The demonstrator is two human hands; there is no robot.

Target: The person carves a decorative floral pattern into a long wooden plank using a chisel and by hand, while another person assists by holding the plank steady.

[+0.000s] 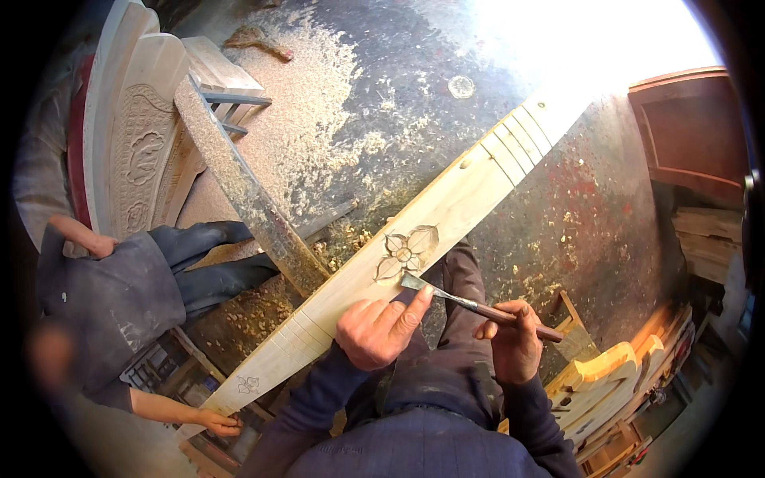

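A wood chisel (451,296) with a flat metal blade and a dark brown handle lies across the long pale plank (339,296), its edge touching a carved four-petal flower (405,253). My right hand (514,341) is closed around the handle. At the blade end, my left hand (378,328) rests on the plank, fingers curled, one fingertip and the thumb against the metal shank. Cut lines cross the plank on either side of the flower, and a smaller flower (248,385) is marked near its lower left end.
A co-worker (119,279) stands at left, one hand (219,422) at the plank's end. Behind are a carved panel (143,159), a dusty beam (239,187) and piled sawdust (307,103). Wooden pieces (613,374) stand at lower right, a reddish-brown panel (689,131) at upper right.
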